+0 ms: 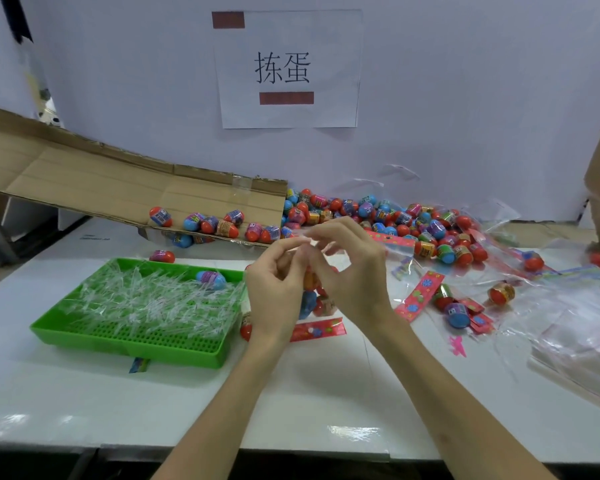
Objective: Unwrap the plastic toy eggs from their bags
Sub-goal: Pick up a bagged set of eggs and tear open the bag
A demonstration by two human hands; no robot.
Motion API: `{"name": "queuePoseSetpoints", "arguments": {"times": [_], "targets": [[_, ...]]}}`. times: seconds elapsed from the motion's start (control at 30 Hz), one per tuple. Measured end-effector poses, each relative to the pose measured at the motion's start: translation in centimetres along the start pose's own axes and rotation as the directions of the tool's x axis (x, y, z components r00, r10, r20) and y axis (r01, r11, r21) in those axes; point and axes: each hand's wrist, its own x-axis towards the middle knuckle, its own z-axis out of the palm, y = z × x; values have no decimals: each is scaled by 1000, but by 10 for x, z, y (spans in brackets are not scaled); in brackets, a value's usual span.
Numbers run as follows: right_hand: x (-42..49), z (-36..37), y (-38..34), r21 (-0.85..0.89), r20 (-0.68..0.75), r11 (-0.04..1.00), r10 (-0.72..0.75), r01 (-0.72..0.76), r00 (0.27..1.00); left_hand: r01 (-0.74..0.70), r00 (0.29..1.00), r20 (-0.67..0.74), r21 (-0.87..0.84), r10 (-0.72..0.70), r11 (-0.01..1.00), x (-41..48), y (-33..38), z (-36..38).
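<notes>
My left hand (276, 284) and my right hand (352, 268) meet above the middle of the white table. Both pinch the top edge of a clear plastic bag (305, 239) held between them. Toy eggs (312, 292) hang inside that bag, mostly hidden behind my fingers; orange, red and blue parts show. A red printed header strip (321, 330) lies on the table just under the bag. A large heap of loose red and blue eggs (395, 216) lies at the back.
A green plastic tray (125, 344) full of clear plastic strips, with one blue egg (211, 279) in it, stands to the left. A cardboard flap (101, 181) slopes down behind it. Empty clear bags (575, 330) and red strips (420, 295) lie to the right.
</notes>
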Motion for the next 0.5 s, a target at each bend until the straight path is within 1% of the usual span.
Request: {"name": "queuePoseSetpoints", "arguments": {"times": [0.17,0.23,0.3,0.4,0.5], "targets": [[3,-7,1,29,73,998,60,-63,995,-126,990,80,160,115,979,-4,-1,3],[6,-13,3,79,115,994,72,-81,991,-136,987,105,172,119,976,-4,0,2],[11,-21,4,155,193,975,131,-162,972,-117,986,134,155,96,981,-4,1,1],[22,-38,10,219,386,927,203,-303,900,-88,981,185,159,58,983,-4,3,1],[38,-56,16,194,568,895,232,-402,790,-54,968,252,141,17,989,-6,7,2]]}}
